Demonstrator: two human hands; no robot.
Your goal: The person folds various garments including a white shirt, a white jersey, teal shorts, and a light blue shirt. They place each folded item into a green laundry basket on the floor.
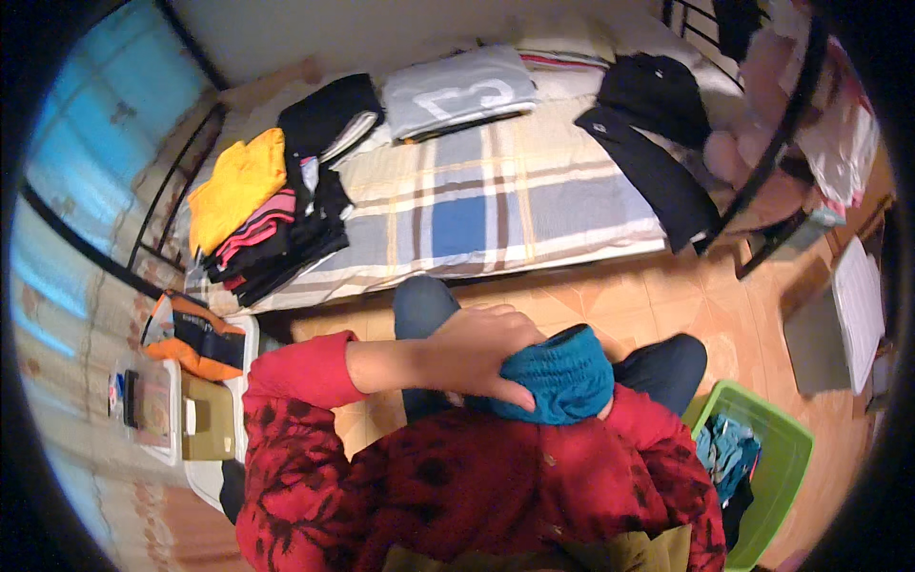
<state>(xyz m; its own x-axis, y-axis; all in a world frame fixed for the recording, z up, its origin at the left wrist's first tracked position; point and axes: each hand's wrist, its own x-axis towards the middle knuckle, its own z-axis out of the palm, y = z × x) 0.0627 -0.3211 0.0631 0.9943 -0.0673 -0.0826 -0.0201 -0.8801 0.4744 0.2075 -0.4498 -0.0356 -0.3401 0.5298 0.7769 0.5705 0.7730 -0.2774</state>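
A bunched teal cloth garment with a gathered elastic edge point(561, 375) is in front of my chest. My left hand point(490, 354) reaches in from the left and grips its left side, the thumb lying over the near face. Of my right hand point(605, 410) only a sliver of skin shows at the garment's lower right edge; the cloth hides the rest, so its fingers cannot be made out. My bent knees are beyond and beside the garment.
Ahead stands a bed with a plaid sheet point(457, 222), bearing a yellow garment point(239, 186), dark folded clothes, a grey folded cloth point(457, 89) and black garments point(654, 171). A green basin point(783, 479) holding clothes is at right. Plastic containers point(207, 422) stand at left.
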